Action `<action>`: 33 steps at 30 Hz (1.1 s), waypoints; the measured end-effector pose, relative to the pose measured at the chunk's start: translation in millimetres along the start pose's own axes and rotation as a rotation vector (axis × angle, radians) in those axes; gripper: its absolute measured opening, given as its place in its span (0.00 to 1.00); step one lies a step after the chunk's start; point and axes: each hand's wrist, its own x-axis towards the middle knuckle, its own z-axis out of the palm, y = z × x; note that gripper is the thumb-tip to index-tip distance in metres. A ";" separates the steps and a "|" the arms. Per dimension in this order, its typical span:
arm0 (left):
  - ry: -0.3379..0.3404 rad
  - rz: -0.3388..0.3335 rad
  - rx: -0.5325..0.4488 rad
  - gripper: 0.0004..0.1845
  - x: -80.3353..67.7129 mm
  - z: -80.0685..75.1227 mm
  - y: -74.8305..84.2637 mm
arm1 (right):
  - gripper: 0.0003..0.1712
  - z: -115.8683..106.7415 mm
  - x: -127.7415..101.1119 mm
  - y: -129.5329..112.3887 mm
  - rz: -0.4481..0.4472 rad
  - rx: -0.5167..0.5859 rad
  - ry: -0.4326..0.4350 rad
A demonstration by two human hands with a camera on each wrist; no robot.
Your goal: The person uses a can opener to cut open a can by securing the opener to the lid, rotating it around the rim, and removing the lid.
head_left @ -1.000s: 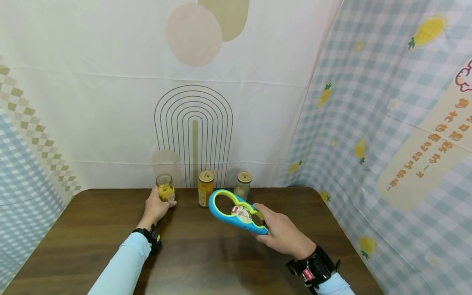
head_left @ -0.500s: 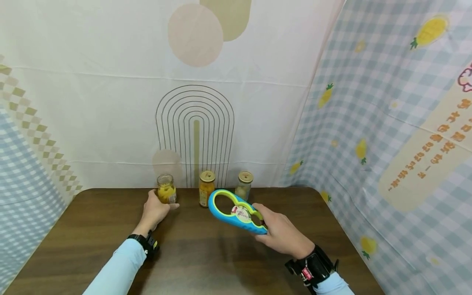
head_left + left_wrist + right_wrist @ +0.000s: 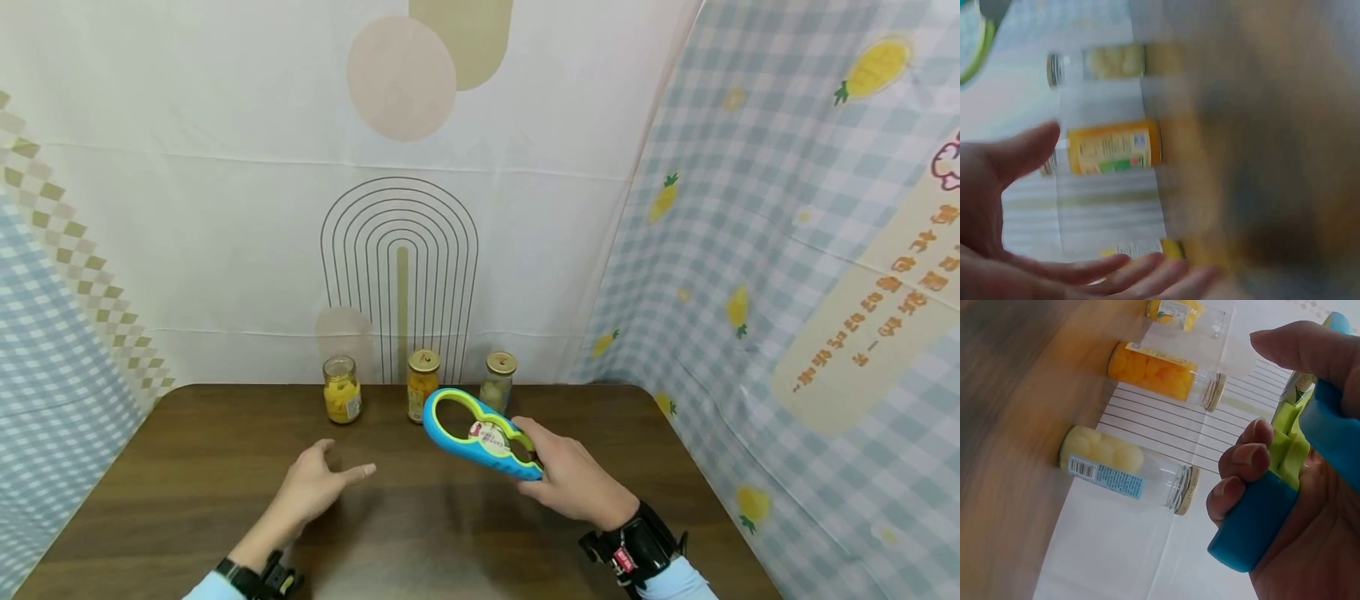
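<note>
A blue and lime-green jar opener (image 3: 483, 433) with several round openings is gripped in my right hand (image 3: 573, 475), held above the table. My left hand (image 3: 315, 487) is off to the left over the table, thumb and fingers spread, holding nothing. Beyond it stands a lidless glass jar (image 3: 342, 389) of yellow fruit, apart from the fingers. To that jar's right are a jar of orange fruit (image 3: 1155, 370) with a gold lid and a jar of pale round fruit (image 3: 1110, 462), also lidded. In the head view the opener partly covers the pale jar.
The dark wooden table (image 3: 405, 533) ends at a white printed cloth (image 3: 225, 250) behind the jars. A blue checked cloth (image 3: 705, 275) hangs along the right side, and another checked cloth (image 3: 60, 417) is on the left.
My left hand has let go of the open jar and drawn back towards me, leaving the jar upright at the back. My right hand with the jar opener has hardly moved.
</note>
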 end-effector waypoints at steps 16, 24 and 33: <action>0.160 0.149 -0.241 0.26 -58.8 26.7 -7.5 | 0.42 2.0 -1.4 0.0 0.000 -0.005 -0.004; 0.144 0.150 -0.297 0.21 -58.0 31.9 -9.1 | 0.41 1.7 -2.4 1.2 0.013 -0.001 -0.020; 0.137 0.157 -0.314 0.21 -56.6 33.8 -6.0 | 0.39 2.5 -5.7 6.2 0.015 0.007 -0.020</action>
